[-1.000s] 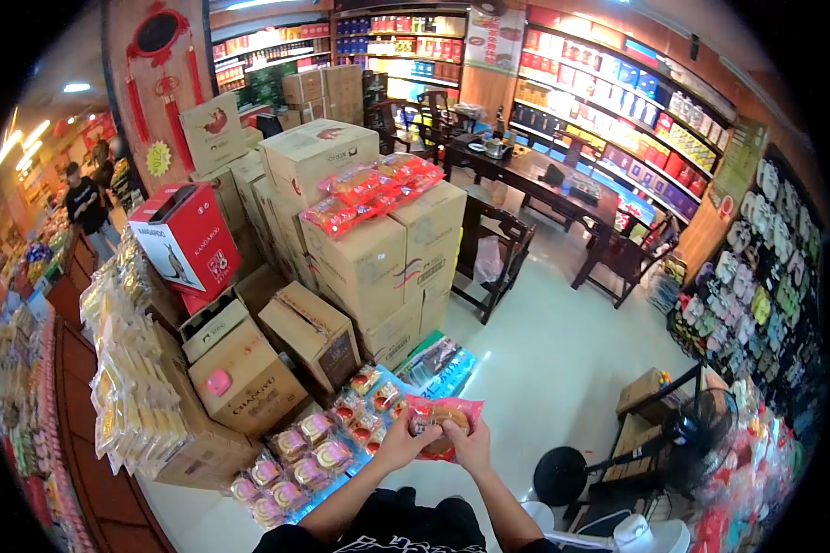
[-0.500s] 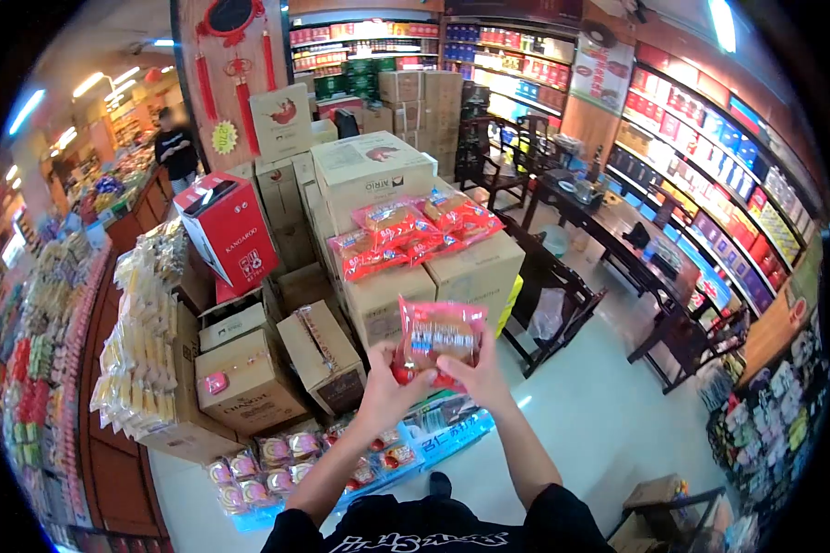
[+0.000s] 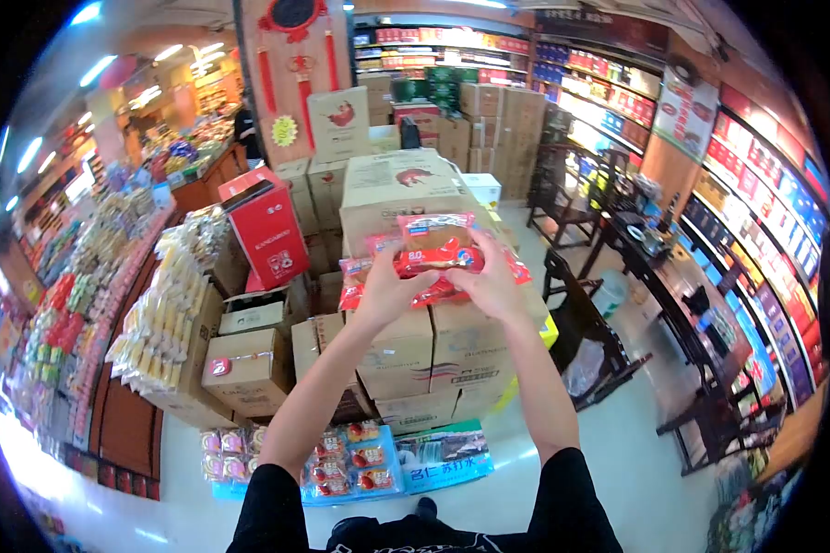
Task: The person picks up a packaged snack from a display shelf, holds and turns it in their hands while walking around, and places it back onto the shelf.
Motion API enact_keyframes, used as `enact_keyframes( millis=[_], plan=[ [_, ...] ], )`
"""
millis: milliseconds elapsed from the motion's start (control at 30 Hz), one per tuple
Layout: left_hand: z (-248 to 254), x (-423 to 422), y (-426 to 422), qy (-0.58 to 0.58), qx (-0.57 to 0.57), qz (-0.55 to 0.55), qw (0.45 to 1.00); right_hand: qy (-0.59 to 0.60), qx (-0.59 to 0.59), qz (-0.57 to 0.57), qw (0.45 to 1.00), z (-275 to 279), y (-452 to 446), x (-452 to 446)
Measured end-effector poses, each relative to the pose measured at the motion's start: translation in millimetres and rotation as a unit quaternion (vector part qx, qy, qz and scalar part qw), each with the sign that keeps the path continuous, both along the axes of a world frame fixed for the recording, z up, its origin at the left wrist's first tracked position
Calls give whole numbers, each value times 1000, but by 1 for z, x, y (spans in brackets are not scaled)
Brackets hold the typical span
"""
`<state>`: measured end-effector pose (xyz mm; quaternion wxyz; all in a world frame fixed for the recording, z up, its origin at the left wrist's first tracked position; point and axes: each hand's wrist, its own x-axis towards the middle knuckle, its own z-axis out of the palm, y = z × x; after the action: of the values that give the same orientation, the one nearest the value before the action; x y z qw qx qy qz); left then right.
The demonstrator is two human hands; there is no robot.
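My left hand (image 3: 389,284) and my right hand (image 3: 494,278) grip the two sides of a packaged red bean bread (image 3: 436,241) in red and clear wrapping. They hold it just over a pile of similar red packets (image 3: 352,297) on top of stacked cardboard boxes (image 3: 392,346). Several of those packets are partly hidden under my hands, and I cannot tell whether the held one touches them. Behind it stands a taller cardboard box (image 3: 398,189).
At the left are a red box (image 3: 266,230), bagged yellowish snacks (image 3: 166,313) and a lower cardboard box (image 3: 249,369). Packaged cakes (image 3: 327,470) lie in a blue tray near my feet. A dark wooden chair (image 3: 586,341) and table (image 3: 655,263) stand at the right.
Both hands have moved forward and away from my body with the bread packet, from in front of the boxes to over the pile. The camera view has shifted left.
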<state>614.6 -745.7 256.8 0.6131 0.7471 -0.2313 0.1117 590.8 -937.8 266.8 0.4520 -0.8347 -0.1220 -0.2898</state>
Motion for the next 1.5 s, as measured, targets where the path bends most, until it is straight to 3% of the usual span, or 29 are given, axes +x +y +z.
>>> enact_keyframes(
  millis=[100, 133, 233, 267, 367, 433, 533, 600, 667, 733, 800, 900, 933, 967, 1033, 1100, 1167, 1200, 1300, 1367, 1433, 1500],
  plan=[
    [35, -1, -5, 74, 77, 50, 993, 70, 14, 50, 996, 5, -8, 36],
    [26, 15, -5, 63, 40, 12, 997, 77, 21, 29, 996, 6, -9, 43],
    [0, 46, -7, 21, 48, 60, 997, 68, 31, 12, 997, 8, -11, 45],
    [-10, 53, -10, -55, 96, 120, 987, 49, 30, 25, 998, 2, -15, 48],
    [-10, 54, -10, -14, 98, 118, 988, 15, 52, 112, 992, -16, -24, 64],
    [12, 28, -8, -44, 160, 174, 971, 6, -14, 45, 999, -12, -21, 59],
    [11, 6, 4, -117, 134, 185, 967, -37, -78, -18, 996, -1, -10, 48],
    [13, -37, 17, -176, 137, 191, 956, -97, -120, -62, 986, -2, -4, 41],
    [17, -98, 40, -74, 81, 121, 987, -86, -125, -111, 982, -7, 2, 30],
    [-1, -151, 71, -97, 81, 127, 984, -91, -144, -163, 972, -3, 20, 10],
    [-27, -199, 115, -103, 110, 149, 977, -113, -173, -184, 961, -3, 39, -9],
    [-75, -271, 183, -29, 87, 231, 969, -161, -127, -159, 966, -13, 71, -29],
    [-91, -294, 210, -21, 127, 274, 953, -198, -175, -173, 949, -9, 88, -48],
    [-107, -321, 236, 44, 93, 307, 946, -191, -134, -146, 961, -11, 108, -69],
    [-157, -368, 295, -9, 58, 409, 911, -172, -53, -90, 980, -24, 153, -113],
    [-161, -432, 345, 102, 13, 484, 869, -83, 54, -39, 994, -57, 202, -163],
    [-177, -488, 395, 144, -31, 547, 824, -34, -39, 15, 999, -119, 234, -196],
    [-187, -515, 417, 159, -68, 574, 800, 45, -53, 75, 995, -142, 261, -215],
    [-204, -589, 467, 177, -126, 630, 746, 207, -49, 232, 949, -191, 354, -278],
    [-206, -629, 490, 186, -140, 653, 721, 397, -220, 342, 823, -195, 400, -295],
    [-204, -661, 511, 199, -148, 668, 702, 353, -395, 452, 718, -194, 441, -306],
    [-214, -684, 530, 208, -130, 673, 698, 367, -470, 502, 627, -170, 489, -314]
  ],
)
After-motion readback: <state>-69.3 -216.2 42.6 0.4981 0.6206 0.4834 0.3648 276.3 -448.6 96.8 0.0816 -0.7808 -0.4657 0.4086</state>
